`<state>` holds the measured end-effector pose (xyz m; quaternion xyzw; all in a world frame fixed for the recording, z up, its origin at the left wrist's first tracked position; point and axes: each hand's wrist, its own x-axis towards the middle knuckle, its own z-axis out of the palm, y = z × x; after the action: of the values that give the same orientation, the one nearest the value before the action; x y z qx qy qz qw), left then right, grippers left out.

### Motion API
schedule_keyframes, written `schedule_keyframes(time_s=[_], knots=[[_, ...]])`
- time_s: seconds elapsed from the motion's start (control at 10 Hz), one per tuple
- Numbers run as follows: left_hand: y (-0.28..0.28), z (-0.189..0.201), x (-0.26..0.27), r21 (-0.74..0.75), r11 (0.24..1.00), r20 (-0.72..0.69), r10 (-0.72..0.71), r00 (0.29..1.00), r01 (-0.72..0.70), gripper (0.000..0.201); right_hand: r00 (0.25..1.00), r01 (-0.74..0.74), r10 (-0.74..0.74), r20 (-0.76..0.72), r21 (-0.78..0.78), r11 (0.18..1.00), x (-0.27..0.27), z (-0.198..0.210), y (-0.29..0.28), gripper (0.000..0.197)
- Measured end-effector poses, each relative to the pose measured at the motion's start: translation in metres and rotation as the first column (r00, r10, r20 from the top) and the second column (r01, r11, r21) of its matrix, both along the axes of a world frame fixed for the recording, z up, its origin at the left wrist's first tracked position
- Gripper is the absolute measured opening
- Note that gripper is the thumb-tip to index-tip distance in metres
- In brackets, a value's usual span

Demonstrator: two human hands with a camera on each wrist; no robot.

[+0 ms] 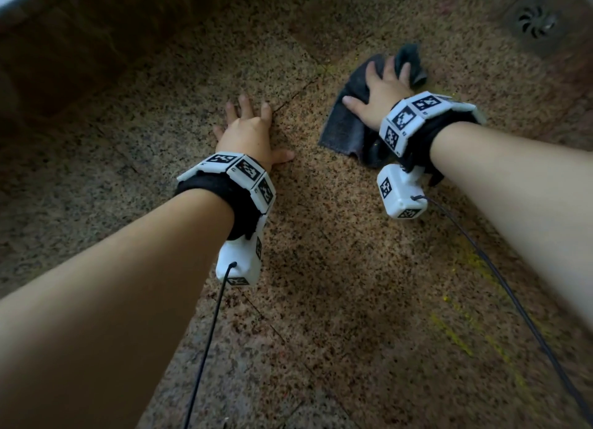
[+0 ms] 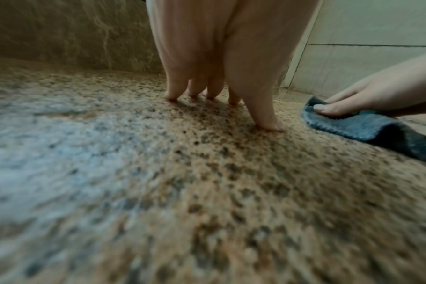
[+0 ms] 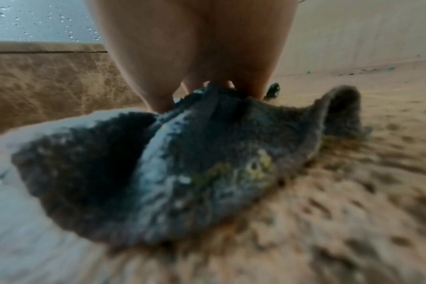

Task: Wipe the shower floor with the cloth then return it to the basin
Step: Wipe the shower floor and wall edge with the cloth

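A dark grey cloth [image 1: 345, 120] lies crumpled on the speckled stone shower floor [image 1: 321, 252]. My right hand [image 1: 382, 85] presses flat on it with spread, straight fingers; in the right wrist view the cloth [image 3: 195, 163] bunches up under the palm and carries yellowish smears. From the left wrist camera, the cloth [image 2: 367, 128] lies under the right hand's fingers [image 2: 328, 108]. My left hand [image 1: 247, 123] rests on the bare floor left of the cloth, its fingertips [image 2: 270, 124] planted on the stone and holding nothing. No basin is in view.
A round metal drain [image 1: 537, 22] sits in the floor at the far right. A brown stone curb [image 1: 80, 43] runs along the far left. Pale wall tiles [image 2: 377, 57] rise behind the cloth. Yellow streaks [image 1: 455, 332] mark the floor near my right forearm.
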<state>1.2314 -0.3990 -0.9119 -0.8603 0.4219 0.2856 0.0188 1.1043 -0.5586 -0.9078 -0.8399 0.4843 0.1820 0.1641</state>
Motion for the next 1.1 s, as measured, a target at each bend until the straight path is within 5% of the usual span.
schedule_keyframes(time_s=[0.3, 0.5, 0.8, 1.0, 1.1], knots=[[-0.002, 0.000, -0.001, 0.011, 1.000, 0.033, -0.006, 0.999, 0.006, 0.095, 0.947, -0.320, 0.319, 0.044, 0.019, 0.947, 0.042, -0.002, 0.032, 0.063], [-0.001, 0.001, -0.001, 0.008, 1.000, 0.004, -0.002, 1.000, 0.002, 0.093, 0.968, -0.248, 0.248, 0.028, -0.014, 0.969, 0.021, -0.008, 0.016, 0.056], [0.000, 0.001, 0.000, 0.010, 1.000, 0.000, -0.003, 1.000, 0.003, 0.093, 0.994, 0.109, -0.110, -0.017, -0.067, 0.992, -0.020, -0.006, -0.007, 0.055], [-0.001, 0.000, 0.000, 0.014, 1.000, 0.010, -0.004, 1.000, 0.004, 0.093, 0.989, 0.132, -0.132, 0.065, 0.000, 0.991, -0.015, 0.000, -0.004, 0.054], [-0.001, 0.000, 0.000, 0.012, 1.000, 0.011, -0.005, 1.000, 0.005, 0.093, 0.995, 0.030, -0.030, 0.091, -0.007, 1.000, -0.006, 0.000, 0.005, 0.053]])
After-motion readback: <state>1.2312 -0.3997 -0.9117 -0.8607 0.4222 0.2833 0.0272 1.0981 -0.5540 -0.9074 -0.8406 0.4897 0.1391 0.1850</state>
